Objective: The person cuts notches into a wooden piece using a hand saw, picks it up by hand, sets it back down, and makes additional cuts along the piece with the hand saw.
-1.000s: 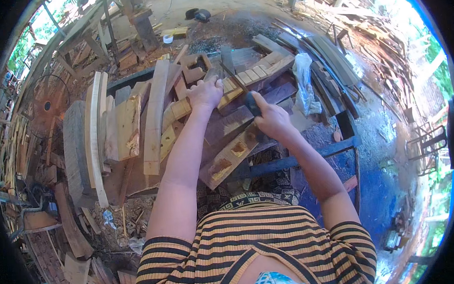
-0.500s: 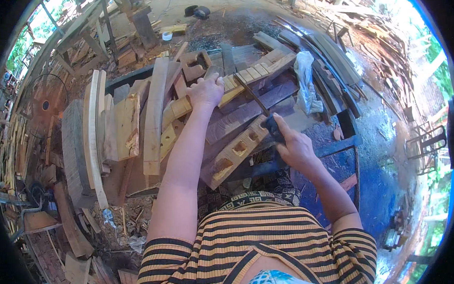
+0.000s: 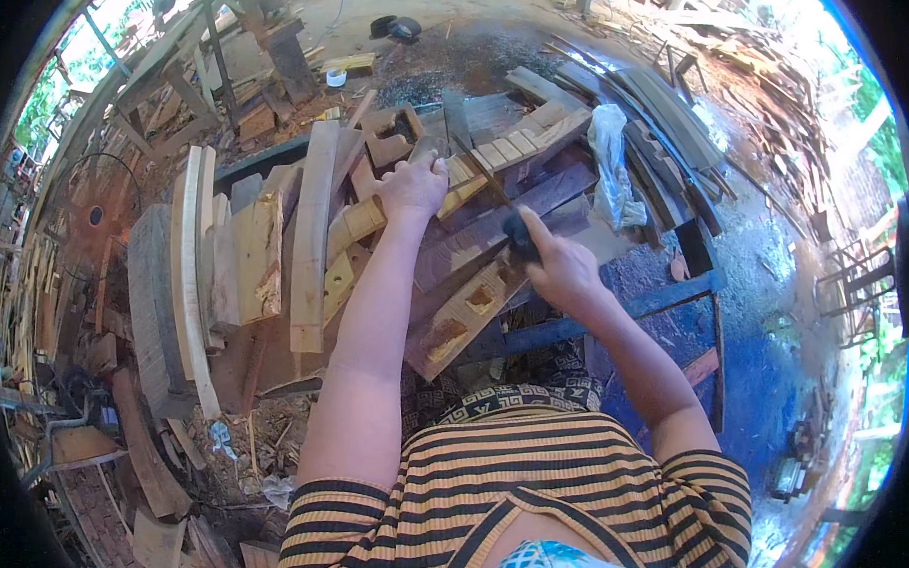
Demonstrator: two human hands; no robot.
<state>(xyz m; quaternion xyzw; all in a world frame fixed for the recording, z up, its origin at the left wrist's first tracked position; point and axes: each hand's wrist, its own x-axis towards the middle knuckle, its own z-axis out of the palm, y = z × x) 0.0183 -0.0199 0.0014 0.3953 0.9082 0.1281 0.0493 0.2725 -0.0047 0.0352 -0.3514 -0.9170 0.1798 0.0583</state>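
Note:
My left hand (image 3: pixel 411 190) is closed on a long, pale notched wooden beam (image 3: pixel 510 151), which lies at a slant across stacked timber. My right hand (image 3: pixel 559 265) grips the dark handle of a long, narrow blade (image 3: pixel 491 180), a saw or similar tool, whose far part rests across the beam just right of my left hand. Below the blade lies a board with cut mortise holes (image 3: pixel 441 340). An upright pale plank (image 3: pixel 313 239) lies left of my left arm. Behind my left hand is a hollowed wooden piece (image 3: pixel 379 126).
The timber rests on a blue metal frame (image 3: pixel 615 298). A crumpled plastic bag (image 3: pixel 611 168) lies at the right beside long boards (image 3: pixel 674 116). A large wire-guarded rusty disc (image 3: pixel 97 214) stands at the left. A white cup (image 3: pixel 335 78) sits beyond the pile; scrap wood surrounds it.
My right hand and blade moved back toward me and to the right, then partly forward and left again. My left hand stays on the beam, almost still.

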